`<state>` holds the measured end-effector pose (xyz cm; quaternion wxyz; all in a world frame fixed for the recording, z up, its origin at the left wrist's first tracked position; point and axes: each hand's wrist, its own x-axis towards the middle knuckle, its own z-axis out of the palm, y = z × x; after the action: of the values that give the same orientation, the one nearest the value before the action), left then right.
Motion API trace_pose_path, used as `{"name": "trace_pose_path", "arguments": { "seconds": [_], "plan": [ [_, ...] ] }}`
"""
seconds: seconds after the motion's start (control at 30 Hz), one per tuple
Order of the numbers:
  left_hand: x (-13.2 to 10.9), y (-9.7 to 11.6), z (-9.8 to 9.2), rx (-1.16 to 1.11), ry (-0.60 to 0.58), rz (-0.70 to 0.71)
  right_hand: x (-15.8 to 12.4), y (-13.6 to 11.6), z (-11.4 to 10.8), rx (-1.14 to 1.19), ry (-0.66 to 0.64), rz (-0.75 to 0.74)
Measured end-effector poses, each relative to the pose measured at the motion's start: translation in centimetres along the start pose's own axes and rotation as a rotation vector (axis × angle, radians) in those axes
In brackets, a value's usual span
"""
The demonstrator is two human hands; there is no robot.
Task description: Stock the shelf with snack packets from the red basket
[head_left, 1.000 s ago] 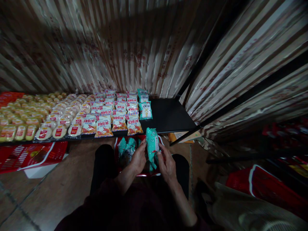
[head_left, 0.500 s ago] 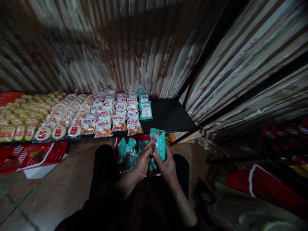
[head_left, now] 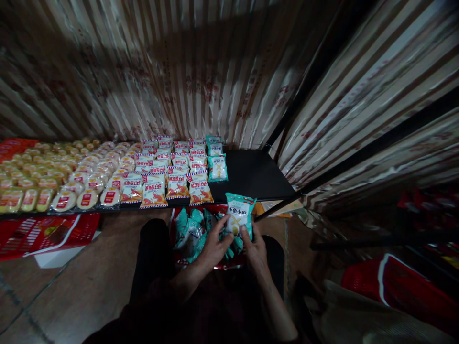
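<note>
Between my two hands is a teal snack bag [head_left: 239,210] with a white label, its front turned up toward me. My right hand [head_left: 255,248] grips its lower right side, thumb on the front. At its lower left edge, my left hand [head_left: 215,243] pinches with thumb and fingers. Under my hands a red basket [head_left: 236,263] sits between my knees, with several more teal bags [head_left: 193,231] inside. On the black shelf [head_left: 251,172] ahead, a short column of teal bags [head_left: 217,168] lies beside rows of white and orange snack bags [head_left: 155,188].
Round wrapped cakes [head_left: 88,197] and yellow wrapped cakes [head_left: 30,197] fill the shelf's left part. A red basket [head_left: 71,234] is on the floor at left, another [head_left: 405,286] at right. A black post [head_left: 279,205] rises at the shelf's right end, before a striped curtain [head_left: 201,71].
The teal bag has been turned so its printed front faces me fully. My right hand has shifted slightly right, and my left fingers have moved down its edge.
</note>
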<state>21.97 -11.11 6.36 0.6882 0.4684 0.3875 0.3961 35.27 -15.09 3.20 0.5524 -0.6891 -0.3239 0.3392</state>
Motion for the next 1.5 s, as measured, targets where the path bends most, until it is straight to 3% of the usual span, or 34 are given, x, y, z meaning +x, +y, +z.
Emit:
{"name": "trace_pose_path", "arguments": {
  "seconds": [0.33, 0.67, 0.87, 1.13, 1.5],
  "plan": [
    [2.2, -1.5, -0.1, 0.319, -0.003, 0.112, 3.1, 0.2, 0.6, 0.151, 0.003, 0.093],
    [6.4, 0.0, 0.2, 0.52, 0.115, 0.254, 8.4, -0.9, 2.4, -0.029, -0.033, -0.075],
    [9.6, 1.6, 0.6, 0.716, 0.192, 0.213, 11.7, -2.4, 4.1, -0.122, -0.099, -0.191],
    [12.4, 2.8, 1.0, 0.852, 0.186, 0.101, 16.3, -0.4, 6.3, -0.289, -0.051, -0.296],
    [14.1, 2.7, 1.1, 0.893, 0.168, -0.019, 18.5, 1.8, 7.7, -0.359, -0.017, -0.343]
  ]
}}
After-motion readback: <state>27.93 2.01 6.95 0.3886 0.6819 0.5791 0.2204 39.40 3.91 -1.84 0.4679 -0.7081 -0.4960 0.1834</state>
